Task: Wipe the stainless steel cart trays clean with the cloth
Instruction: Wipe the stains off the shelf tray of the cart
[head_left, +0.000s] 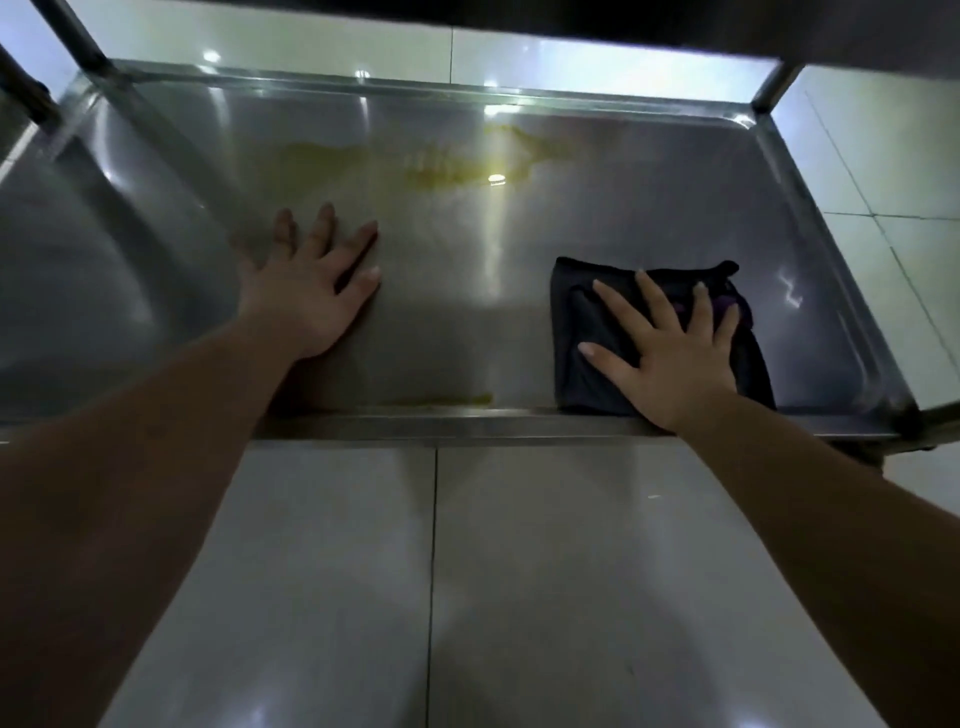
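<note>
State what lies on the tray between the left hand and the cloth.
In the head view, only bare steel tray separates the left hand from the cloth; yellow stains lie farther back and along the near rim.

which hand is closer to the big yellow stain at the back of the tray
Left. The left hand lies flat on the tray, fingertips just short of the yellow stain. The right hand presses the cloth farther off, by the near right rim.
</note>
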